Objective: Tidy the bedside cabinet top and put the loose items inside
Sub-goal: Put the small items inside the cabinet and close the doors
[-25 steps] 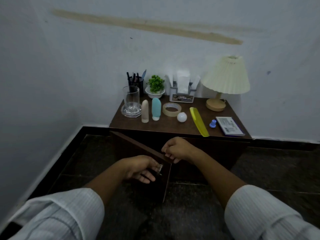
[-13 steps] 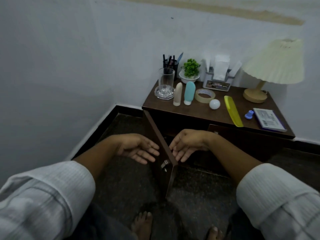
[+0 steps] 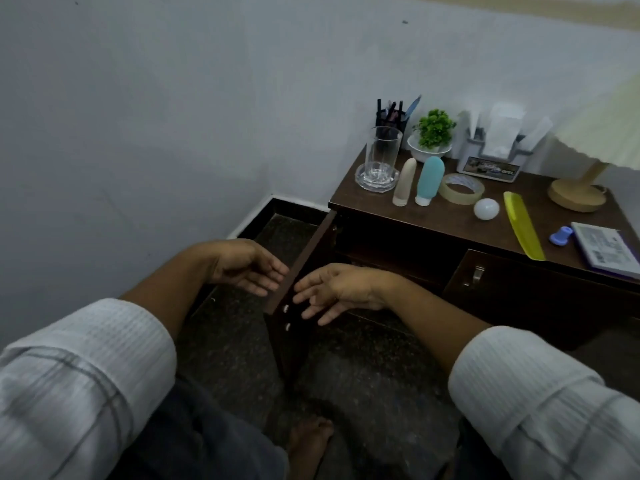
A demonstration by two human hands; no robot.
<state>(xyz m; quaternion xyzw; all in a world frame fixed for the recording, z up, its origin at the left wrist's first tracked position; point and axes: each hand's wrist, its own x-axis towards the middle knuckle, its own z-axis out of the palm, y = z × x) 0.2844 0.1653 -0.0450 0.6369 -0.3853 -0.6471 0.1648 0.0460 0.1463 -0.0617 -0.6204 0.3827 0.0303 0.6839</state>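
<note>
The dark wooden bedside cabinet (image 3: 460, 220) stands at the right with its left door (image 3: 301, 258) swung wide open toward me. My left hand (image 3: 247, 266) hovers left of the door's edge, fingers relaxed and empty. My right hand (image 3: 334, 292) hovers right of that edge, also relaxed and empty. On the top lie a beige tube (image 3: 404, 181), a teal tube (image 3: 429, 180), a tape roll (image 3: 461, 188), a white ball (image 3: 486, 209), a yellow comb (image 3: 523, 225), a small blue piece (image 3: 560, 235) and a flat white box (image 3: 606, 249).
A glass (image 3: 381, 155) on a clear coaster, a pen holder (image 3: 393, 116), a small potted plant (image 3: 433, 133), a tissue organiser (image 3: 495, 150) and a lamp (image 3: 581, 188) stand at the back. The right door (image 3: 519, 289) is closed. White walls meet at the left; my bare foot (image 3: 310, 441) rests on the dark floor.
Both hands have let go of the left door, which swung further open. My view has shifted left and down, so the cabinet now sits at the right.
</note>
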